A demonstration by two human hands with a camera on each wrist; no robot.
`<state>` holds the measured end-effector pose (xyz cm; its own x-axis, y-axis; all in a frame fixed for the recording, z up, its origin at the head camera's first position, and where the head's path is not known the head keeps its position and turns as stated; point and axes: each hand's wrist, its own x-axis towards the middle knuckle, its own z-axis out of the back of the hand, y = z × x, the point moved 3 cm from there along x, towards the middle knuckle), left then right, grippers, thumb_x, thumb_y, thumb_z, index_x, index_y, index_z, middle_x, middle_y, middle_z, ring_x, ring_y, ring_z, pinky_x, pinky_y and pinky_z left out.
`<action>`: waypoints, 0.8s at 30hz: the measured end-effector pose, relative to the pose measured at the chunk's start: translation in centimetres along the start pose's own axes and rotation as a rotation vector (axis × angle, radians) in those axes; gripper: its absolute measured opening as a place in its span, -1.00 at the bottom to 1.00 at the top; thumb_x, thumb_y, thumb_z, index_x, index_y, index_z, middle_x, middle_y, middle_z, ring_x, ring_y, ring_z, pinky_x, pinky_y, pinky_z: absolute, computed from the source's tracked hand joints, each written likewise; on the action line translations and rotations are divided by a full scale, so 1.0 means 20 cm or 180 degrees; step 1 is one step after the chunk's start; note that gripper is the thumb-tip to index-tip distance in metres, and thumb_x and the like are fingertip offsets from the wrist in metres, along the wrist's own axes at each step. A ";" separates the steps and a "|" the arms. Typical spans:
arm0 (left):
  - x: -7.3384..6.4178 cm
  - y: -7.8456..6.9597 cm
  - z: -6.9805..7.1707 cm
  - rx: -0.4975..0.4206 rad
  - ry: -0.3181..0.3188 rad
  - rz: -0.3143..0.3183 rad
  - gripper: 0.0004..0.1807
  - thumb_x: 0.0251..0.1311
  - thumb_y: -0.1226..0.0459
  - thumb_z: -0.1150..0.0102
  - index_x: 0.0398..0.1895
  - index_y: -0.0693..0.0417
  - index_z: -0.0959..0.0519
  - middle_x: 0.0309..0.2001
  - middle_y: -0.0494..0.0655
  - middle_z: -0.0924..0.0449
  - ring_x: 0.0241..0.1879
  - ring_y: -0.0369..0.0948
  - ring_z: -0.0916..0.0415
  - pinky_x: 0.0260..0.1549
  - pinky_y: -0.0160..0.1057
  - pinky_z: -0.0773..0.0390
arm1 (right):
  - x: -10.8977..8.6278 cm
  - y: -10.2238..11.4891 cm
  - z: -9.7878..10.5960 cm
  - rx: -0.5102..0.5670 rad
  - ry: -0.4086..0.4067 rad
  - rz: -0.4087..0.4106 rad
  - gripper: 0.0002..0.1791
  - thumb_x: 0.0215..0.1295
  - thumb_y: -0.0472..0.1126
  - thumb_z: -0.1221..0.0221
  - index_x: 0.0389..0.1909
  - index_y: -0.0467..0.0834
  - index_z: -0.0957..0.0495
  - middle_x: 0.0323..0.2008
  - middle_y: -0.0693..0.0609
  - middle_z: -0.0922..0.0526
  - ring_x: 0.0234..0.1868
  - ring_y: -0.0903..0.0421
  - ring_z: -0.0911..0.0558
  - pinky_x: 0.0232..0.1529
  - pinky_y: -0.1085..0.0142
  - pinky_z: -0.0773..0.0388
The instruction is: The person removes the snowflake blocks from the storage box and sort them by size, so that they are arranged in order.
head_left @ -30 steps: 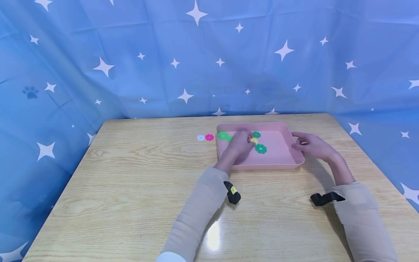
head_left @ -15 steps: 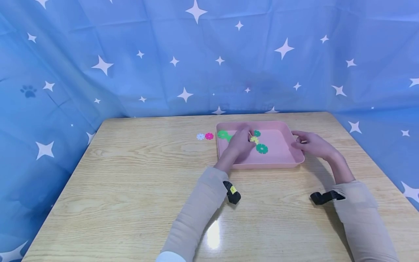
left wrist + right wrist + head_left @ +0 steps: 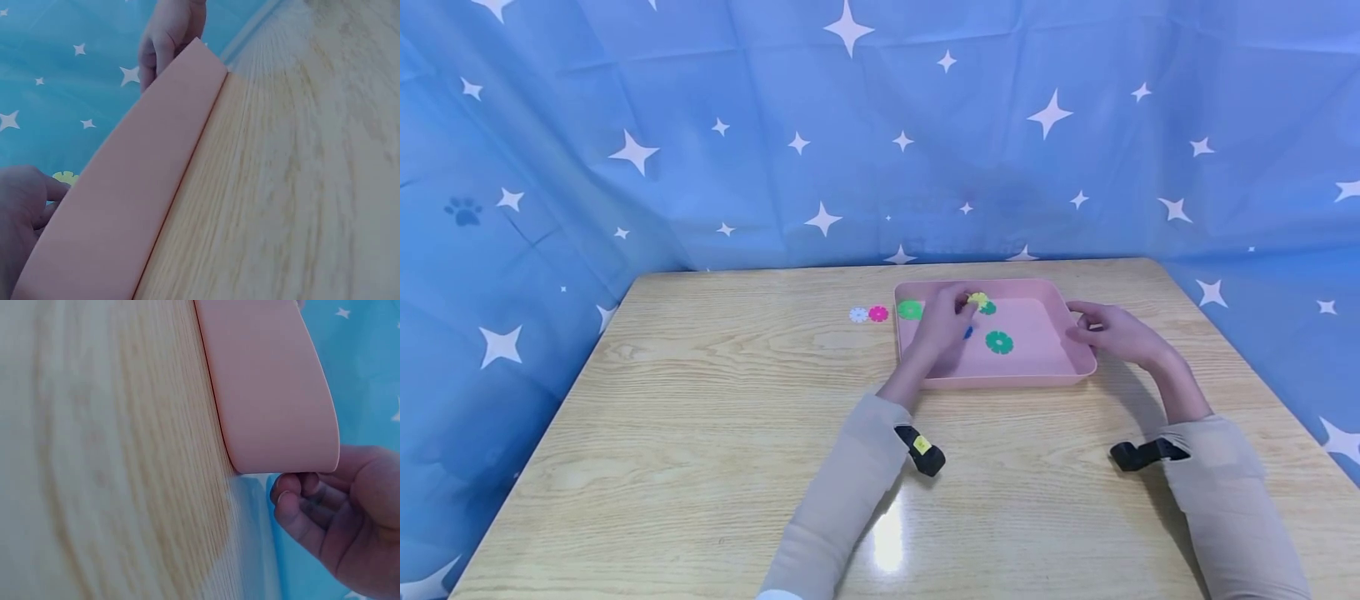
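Note:
Inside the pink tray, my left hand pinches a yellow notched plastic disc between thumb and fingers. The left wrist view shows the disc's edge beyond the tray wall. A green disc lies in the tray near that hand, and a smaller-looking green one sits just behind the yellow disc. A light green disc is at the tray's left, and a bit of blue shows beside the hand. My right hand grips the tray's right wall, fingers curled outside it.
On the wooden table, a white disc and a pink disc lie just left of the tray. A blue curtain with white stars hangs behind the table's back edge.
My left hand has lifted the yellow disc and shifted slightly back and left, uncovering a bit of blue. The right hand stays at the tray wall.

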<state>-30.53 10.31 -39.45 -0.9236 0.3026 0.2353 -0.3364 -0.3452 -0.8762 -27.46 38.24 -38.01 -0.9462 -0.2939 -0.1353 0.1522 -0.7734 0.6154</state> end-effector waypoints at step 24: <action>-0.05 0.10 0.31 -0.0623 -0.0479 -0.0091 -0.69 0.40 0.42 -0.15 0.15 0.03 -0.59 -0.26 -0.02 -0.58 -0.25 -0.11 -0.63 -0.22 -0.29 -0.62 | -0.03 0.04 0.00 -0.0013 -0.0038 0.0074 -0.33 0.53 -0.19 -0.07 0.48 -0.45 -0.11 -0.26 -0.16 -0.52 -0.42 0.05 -0.41 -0.43 0.28 -0.33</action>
<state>-31.43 3.80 -38.75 -0.9361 0.1690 0.3085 -0.3343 -0.1554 -0.9296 -26.79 37.69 -37.42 -0.9457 -0.3052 -0.1117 0.1754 -0.7687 0.6151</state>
